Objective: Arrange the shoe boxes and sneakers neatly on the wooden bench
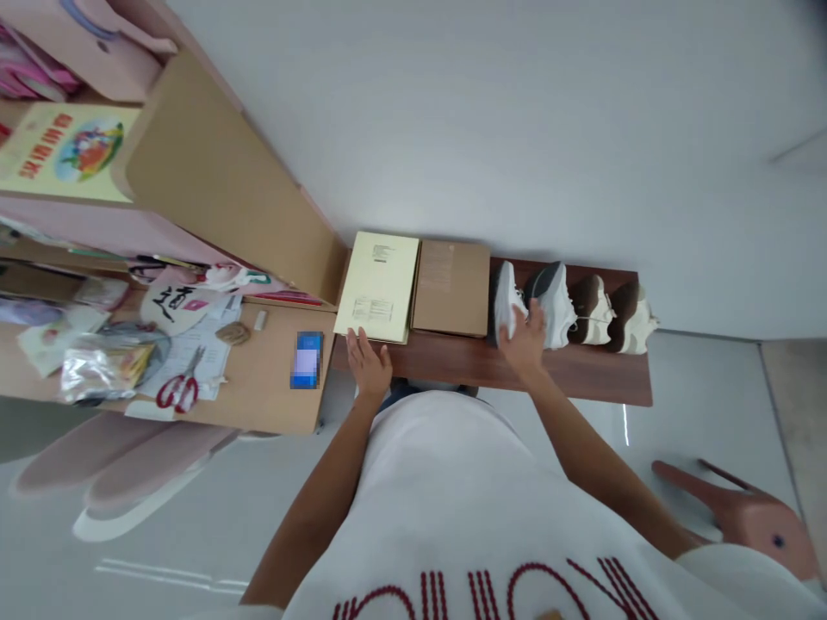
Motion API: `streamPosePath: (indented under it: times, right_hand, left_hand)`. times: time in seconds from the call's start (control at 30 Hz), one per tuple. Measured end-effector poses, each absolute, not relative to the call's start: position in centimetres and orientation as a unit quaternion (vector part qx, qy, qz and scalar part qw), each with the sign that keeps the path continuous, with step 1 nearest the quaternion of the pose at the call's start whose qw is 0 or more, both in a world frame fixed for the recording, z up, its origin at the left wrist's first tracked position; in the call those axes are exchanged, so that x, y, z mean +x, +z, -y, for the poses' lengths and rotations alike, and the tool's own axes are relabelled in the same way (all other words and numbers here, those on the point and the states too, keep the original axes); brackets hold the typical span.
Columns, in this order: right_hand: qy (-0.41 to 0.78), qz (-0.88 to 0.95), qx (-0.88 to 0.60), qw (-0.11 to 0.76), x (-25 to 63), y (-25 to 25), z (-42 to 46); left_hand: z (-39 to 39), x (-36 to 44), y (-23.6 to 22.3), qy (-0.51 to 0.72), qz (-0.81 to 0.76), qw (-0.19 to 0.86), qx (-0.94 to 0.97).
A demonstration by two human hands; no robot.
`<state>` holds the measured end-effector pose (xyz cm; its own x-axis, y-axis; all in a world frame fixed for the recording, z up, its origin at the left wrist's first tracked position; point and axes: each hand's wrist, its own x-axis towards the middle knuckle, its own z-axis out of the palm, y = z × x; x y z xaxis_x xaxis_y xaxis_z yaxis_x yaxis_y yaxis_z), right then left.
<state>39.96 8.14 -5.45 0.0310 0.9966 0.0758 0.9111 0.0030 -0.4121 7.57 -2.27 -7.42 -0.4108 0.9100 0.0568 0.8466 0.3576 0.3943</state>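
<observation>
My left hand (370, 368) lies flat with fingers apart at the front edge of a pale yellow box (381, 280), the fingertips touching it. Beside that box sits a closed brown cardboard box (452, 288). My right hand (525, 340) is over the front of a pair of white-and-grey sneakers, a left sneaker (506, 284) and a right sneaker (556, 301). Its fingers are spread and seem to touch them; no grip shows. Further right stands a pair of brown-and-cream shoes, one (591, 314) next to the other (631, 317).
Boxes and shoes stand on a dark wooden bench (600, 375) along a white wall. On the left, a desk (271, 405) bears a phone (307, 360), red-handled scissors (181, 387), papers and plastic bags, under a shelf unit (213, 155). A reddish stool (755, 525) stands at lower right.
</observation>
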Motion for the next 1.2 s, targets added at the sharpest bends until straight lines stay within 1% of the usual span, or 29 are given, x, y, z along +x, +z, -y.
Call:
streamPosePath:
  times: [0.1, 0.23, 0.4, 0.57, 0.63, 0.7, 0.8, 0.87, 0.93, 1.0, 1.07, 1.2]
  right_hand:
    - [0.172, 0.749, -0.629, 0.116, 32.5, -5.8, -7.7]
    - [0.177, 0.741, -0.642, 0.080, 27.1, -7.0, -7.6]
    - [0.136, 0.731, -0.667, 0.035, 27.0, -7.8, -7.1]
    - [0.105, 0.723, -0.682, -0.025, 27.6, -7.3, -7.1]
    - [0.099, 0.721, -0.685, -0.034, 27.3, -6.9, -6.9]
    - [0.101, 0.715, -0.692, -0.007, 26.5, -6.7, -6.1]
    - [0.136, 0.695, -0.698, 0.107, 24.0, -7.0, -4.0]
    - [0.191, 0.666, -0.694, 0.196, 21.8, -7.7, -2.6]
    - [0.268, 0.603, -0.709, 0.249, 19.7, -8.6, -1.9]
    - [0.349, 0.530, -0.730, 0.254, 18.1, -9.3, -1.9]
    - [0.408, 0.483, -0.736, 0.239, 17.1, -9.6, -2.4]
    - [0.448, 0.483, -0.716, 0.232, 16.3, -9.1, -3.6]
  left_hand:
    - [1.5, 5.9, -7.3, 0.173, -0.806, 0.106, 0.556]
    - [1.4, 4.7, -7.2, 0.142, -0.762, 0.141, 0.616]
    - [2.1, 3.0, -7.4, 0.132, -0.715, 0.156, 0.669]
    - [2.8, 0.8, -7.9, 0.162, -0.697, 0.139, 0.684]
    - [3.1, 0.2, -8.0, 0.176, -0.693, 0.144, 0.684]
    - [3.3, -0.4, -8.1, 0.197, -0.694, 0.157, 0.674]
    - [2.9, -1.2, -8.3, 0.255, -0.716, 0.183, 0.624]
    - [2.1, -1.9, -8.7, 0.307, -0.737, 0.210, 0.564]
    - [1.2, -2.7, -9.4, 0.356, -0.755, 0.249, 0.490]
    - [0.3, -3.4, -10.1, 0.385, -0.764, 0.293, 0.427]
    - [-0.4, -3.8, -10.7, 0.392, -0.763, 0.331, 0.394]
    - [-0.8, -4.0, -11.4, 0.390, -0.747, 0.381, 0.379]
